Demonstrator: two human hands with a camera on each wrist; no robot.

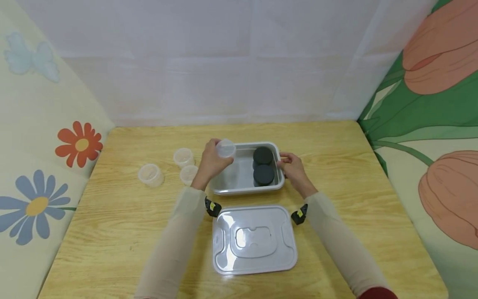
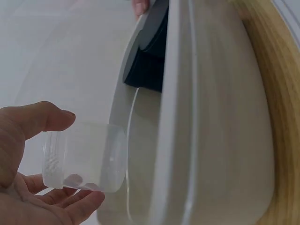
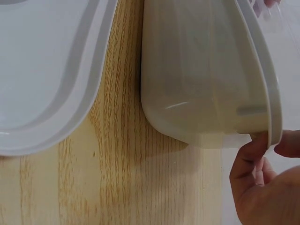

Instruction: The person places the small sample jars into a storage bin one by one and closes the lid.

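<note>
My left hand (image 1: 213, 162) grips a small clear plastic jar (image 1: 226, 148) above the left end of a white rectangular bin (image 1: 237, 178). In the left wrist view the jar (image 2: 93, 157) is tipped on its side, its ridged cap end toward the palm, with the thumb on one side and fingers on the other. Two dark-topped jars (image 1: 264, 175) stand inside the bin at its right end, one behind the other. At the bin's right rim my right hand (image 1: 295, 171) pinches the edge, with fingers and thumb on either side in the right wrist view.
Left of the bin, several clear jars stand on the wooden table (image 1: 336, 166): one (image 1: 151, 175) farther out, another (image 1: 183, 157) at the back, and one (image 1: 188, 174) near my left wrist. A white lid (image 1: 257, 241) lies flat in front of the bin.
</note>
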